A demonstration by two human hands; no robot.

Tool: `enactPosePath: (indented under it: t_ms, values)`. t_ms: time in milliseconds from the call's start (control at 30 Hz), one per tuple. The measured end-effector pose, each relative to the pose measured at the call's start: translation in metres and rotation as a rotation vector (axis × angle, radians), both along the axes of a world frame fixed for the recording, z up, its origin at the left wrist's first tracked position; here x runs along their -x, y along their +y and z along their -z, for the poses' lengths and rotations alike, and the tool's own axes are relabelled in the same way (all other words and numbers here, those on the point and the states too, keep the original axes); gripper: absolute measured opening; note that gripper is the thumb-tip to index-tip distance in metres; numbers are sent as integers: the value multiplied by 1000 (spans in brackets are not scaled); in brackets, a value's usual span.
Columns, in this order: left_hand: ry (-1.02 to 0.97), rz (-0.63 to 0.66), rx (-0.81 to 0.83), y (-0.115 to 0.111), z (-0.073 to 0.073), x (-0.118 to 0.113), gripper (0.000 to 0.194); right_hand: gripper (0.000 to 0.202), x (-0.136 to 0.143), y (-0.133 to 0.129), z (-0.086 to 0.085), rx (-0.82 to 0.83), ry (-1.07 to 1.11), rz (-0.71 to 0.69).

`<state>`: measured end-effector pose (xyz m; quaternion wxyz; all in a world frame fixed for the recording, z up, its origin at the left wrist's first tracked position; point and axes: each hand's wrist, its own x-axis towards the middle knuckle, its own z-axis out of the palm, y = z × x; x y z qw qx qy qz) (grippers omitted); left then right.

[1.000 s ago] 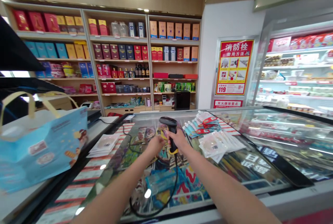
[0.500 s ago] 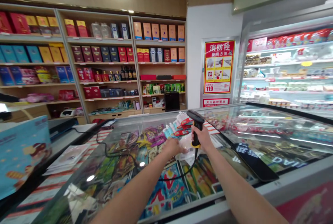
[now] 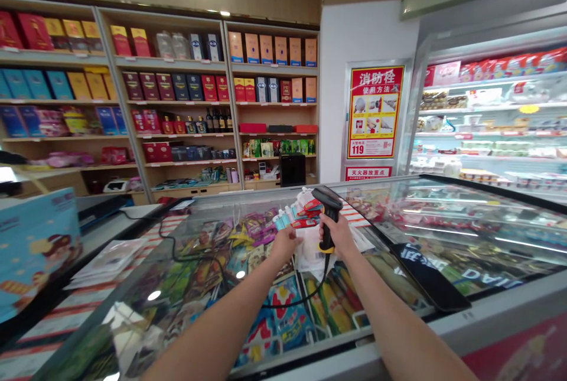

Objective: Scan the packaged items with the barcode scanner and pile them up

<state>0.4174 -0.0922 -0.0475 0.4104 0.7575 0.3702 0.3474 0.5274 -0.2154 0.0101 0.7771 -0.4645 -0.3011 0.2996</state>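
My right hand [image 3: 335, 230] is wrapped around the handle of a black and yellow barcode scanner [image 3: 328, 199], its head tilted up over the freezer's glass top. A black cable runs down from its grip and loops left. Below it lies a white, see-through plastic packet [image 3: 310, 256]. My left hand [image 3: 284, 244] is at the packet's left edge, just below a pile of small blue and red spouted pouches [image 3: 305, 212] with white caps. The fingers of that hand are curled together; whatever is between them is hidden.
Under the glass lid of the chest freezer [image 3: 452, 325] are many wrapped ices. On it, to the right, lies a black panel [image 3: 429, 280]. A light-blue bag [image 3: 38, 245] and papers [image 3: 108, 260] are at left. Shelves of boxes [image 3: 190, 85] line the back; a lit fridge [image 3: 491, 115] stands right.
My left hand has moved left and slightly up, from over the white packet to its edge by the pouches. The scanner has shifted slightly left in my right hand. More of the packet shows.
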Motion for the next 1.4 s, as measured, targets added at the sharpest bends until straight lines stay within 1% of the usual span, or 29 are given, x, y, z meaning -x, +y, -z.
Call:
enactPosePath:
  t_ms: [67, 133, 200, 300, 400, 467, 567, 700, 800, 933, 1233, 1400]
  values:
    - [-150, -46, 34, 5, -6, 4, 16, 36, 1, 0, 0, 1, 18, -53]
    - [-313, -166, 18, 15, -15, 11, 13, 37, 3, -1, 1, -1, 38, -117]
    - [-433, -265, -15, 28, -24, 19, 13, 40, 4, -2, 1, 10, 52, -166]
    - [-485, -376, -28, 49, -32, 30, 13, 42, 7, -4, 1, 73, 31, -235]
    - [-497, -434, -11, 64, -30, 34, 11, 41, 9, -5, 4, 183, -31, -314]
    - [-507, -427, -1, 69, -26, 33, 11, 39, 11, -6, 6, 269, -89, -372]
    - [-514, -410, 22, 70, -22, 32, 10, 37, 14, -8, 8, 361, -154, -445]
    - [-526, -380, 32, 68, -23, 32, 10, 35, 16, -11, 5, 427, -177, -428]
    - [-515, -380, 20, 67, -24, 31, 10, 33, 17, -14, 2, 436, -176, -408]
    - [-501, -356, 3, 65, -24, 31, 11, 33, 18, -16, 2, 453, -190, -431]
    - [-482, -369, 43, 60, -30, 31, 9, 31, 18, -17, 1, 451, -205, -410]
    - [-521, -349, 52, 64, -24, 30, 9, 32, 15, -14, 7, 446, -211, -415]
